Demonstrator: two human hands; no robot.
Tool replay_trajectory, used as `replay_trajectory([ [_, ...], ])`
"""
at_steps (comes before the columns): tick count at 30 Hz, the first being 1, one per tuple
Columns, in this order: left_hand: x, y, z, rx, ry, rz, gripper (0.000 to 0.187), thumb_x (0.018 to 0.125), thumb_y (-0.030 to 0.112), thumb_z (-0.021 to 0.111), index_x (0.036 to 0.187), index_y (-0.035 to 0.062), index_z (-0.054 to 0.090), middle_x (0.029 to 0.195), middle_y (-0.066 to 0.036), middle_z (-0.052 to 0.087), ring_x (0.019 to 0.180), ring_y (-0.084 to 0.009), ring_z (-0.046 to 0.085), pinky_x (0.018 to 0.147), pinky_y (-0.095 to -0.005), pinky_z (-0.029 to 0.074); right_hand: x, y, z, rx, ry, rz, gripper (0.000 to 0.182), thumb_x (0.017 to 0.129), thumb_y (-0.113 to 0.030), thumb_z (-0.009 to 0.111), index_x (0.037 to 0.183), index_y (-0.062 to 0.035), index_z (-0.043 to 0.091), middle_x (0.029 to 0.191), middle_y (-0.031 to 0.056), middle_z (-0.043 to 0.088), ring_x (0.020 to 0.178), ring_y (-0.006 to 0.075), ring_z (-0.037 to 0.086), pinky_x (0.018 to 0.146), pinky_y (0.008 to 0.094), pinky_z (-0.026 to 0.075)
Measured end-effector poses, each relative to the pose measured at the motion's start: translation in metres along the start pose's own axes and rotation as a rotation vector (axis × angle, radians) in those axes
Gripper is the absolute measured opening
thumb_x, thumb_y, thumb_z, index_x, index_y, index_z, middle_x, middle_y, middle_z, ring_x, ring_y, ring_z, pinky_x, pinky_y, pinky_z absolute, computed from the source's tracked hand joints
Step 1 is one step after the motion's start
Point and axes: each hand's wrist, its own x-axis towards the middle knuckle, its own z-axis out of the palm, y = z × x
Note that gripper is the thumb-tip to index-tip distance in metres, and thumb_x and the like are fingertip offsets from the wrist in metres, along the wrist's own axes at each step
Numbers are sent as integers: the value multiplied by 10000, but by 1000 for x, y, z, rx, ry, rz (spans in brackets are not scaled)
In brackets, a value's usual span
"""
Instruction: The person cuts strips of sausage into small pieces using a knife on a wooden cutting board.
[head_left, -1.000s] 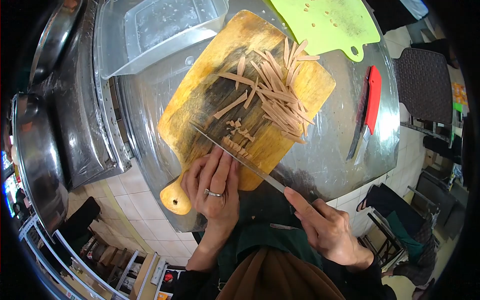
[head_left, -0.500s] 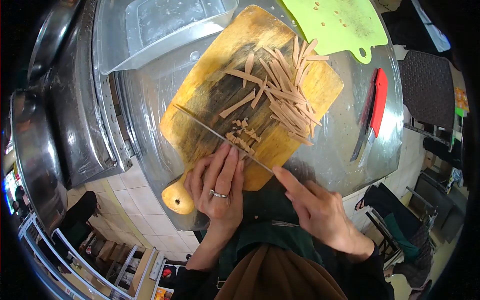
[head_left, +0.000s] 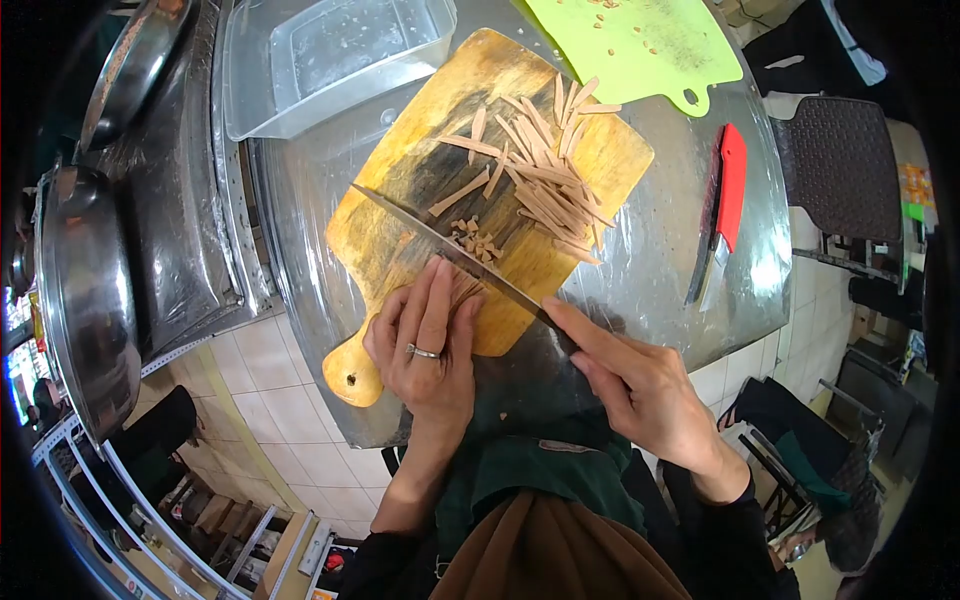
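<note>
In the head view a wooden cutting board (head_left: pixel 410 130) lies at a slant on the table. My left hand (head_left: pixel 422 345), a ring on one finger, presses a small bundle of pinkish-brown, sausage-like strips (head_left: pixel 467 284) onto it, near the board's handle. My right hand (head_left: pixel 645 390) grips a kitchen knife (head_left: pixel 440 242), its handle mostly hidden by the fingers. The blade runs diagonally across the board, just beyond my left fingertips. Small diced pieces (head_left: pixel 478 240) sit on the blade's far side. A pile of long strips (head_left: pixel 555 190) covers the board's right part.
A clear plastic tub (head_left: pixel 350 60) stands at the back left. At the back right lies a green cutting board (head_left: pixel 640 45) with crumbs on it. A red-handled knife (head_left: pixel 733 190) rests on the plastic-covered table (head_left: pixel 660 270). Metal bowls (head_left: pixel 90 290) stand at the left.
The view has shifted slightly. The knife blade has tilted, showing more of its flat side, and has moved a little away from the diced pieces. More of the held strips shows beside my left fingers.
</note>
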Motion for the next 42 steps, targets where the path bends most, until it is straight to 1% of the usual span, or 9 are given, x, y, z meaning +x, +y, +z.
replay_trajectory([
  [4, 0, -1, -2, -80, 12, -19, 452, 840, 95, 848, 1280, 88, 746, 1331, -63, 718, 1158, -261, 658, 1024, -394, 438, -15, -7, -2, -61, -3, 3, 646, 978, -49, 681, 1578, -181, 481, 635, 94, 521, 530, 288, 582, 519, 422, 505],
  [7, 0, -1, -11, -81, -11, -28, 430, 844, 85, 842, 1265, 81, 752, 1326, -81, 718, 1172, -261, 665, 1019, -400, 440, -24, -16, -3, -113, -11, 49, 652, 977, -69, 688, 1576, -228, 486, 646, 81, 484, 513, 284, 570, 511, 430, 522],
  [10, 2, -3, -19, -50, -43, -14, 398, 848, 83, 839, 1239, 73, 763, 1303, -85, 729, 1159, -263, 670, 996, -400, 445, -31, -21, -2, -147, -45, 107, 662, 974, -83, 694, 1572, -275, 486, 666, 75, 481, 505, 291, 566, 516, 444, 539],
  [13, 2, -6, -16, -39, -29, 6, 373, 849, 81, 839, 1216, 66, 772, 1269, -79, 744, 1143, -261, 672, 969, -397, 446, -34, -21, 1, -150, -90, 141, 675, 971, -87, 695, 1575, -295, 478, 692, 73, 497, 516, 296, 581, 509, 442, 541],
  [22, 0, -8, -9, -3, -14, 25, 328, 838, 114, 860, 1157, 73, 796, 1178, -49, 778, 1128, -250, 668, 974, -398, 425, -36, -21, 3, -191, -92, 139, 843, 871, -3, 737, 1598, -312, 442, 723, 65, 470, 522, 274, 590, 524, 438, 560],
  [28, 0, -7, -10, 22, -34, 11, 288, 836, 98, 859, 1118, 77, 807, 1144, -46, 787, 1132, -250, 667, 982, -394, 416, -33, -20, 3, -162, -114, 154, 847, 877, -4, 735, 1603, -321, 435, 734, 74, 467, 545, 278, 587, 525, 434, 552],
  [38, 1, -8, -10, 4, -36, 16, 280, 824, 85, 864, 1099, 80, 809, 1132, -40, 790, 1113, -251, 670, 971, -382, 417, -27, -20, 7, -192, -150, 152, 855, 863, -10, 734, 1611, -286, 427, 742, 98, 467, 562, 293, 595, 528, 436, 549],
  [41, 4, -4, -11, 9, -63, 28, 288, 830, 1, 827, 1113, 33, 784, 1146, -103, 776, 1111, -304, 680, 968, -428, 457, -15, -16, 12, -215, -134, 135, 833, 866, -9, 731, 1602, -275, 443, 731, 104, 493, 556, 307, 610, 535, 442, 550],
  [42, 4, -5, -10, 9, -53, 18, 285, 834, 32, 835, 1115, 55, 791, 1145, -77, 780, 1106, -280, 677, 965, -409, 445, -11, -18, 12, -229, -133, 136, 815, 874, -13, 728, 1596, -268, 451, 718, 105, 504, 553, 311, 613, 538, 443, 550],
])
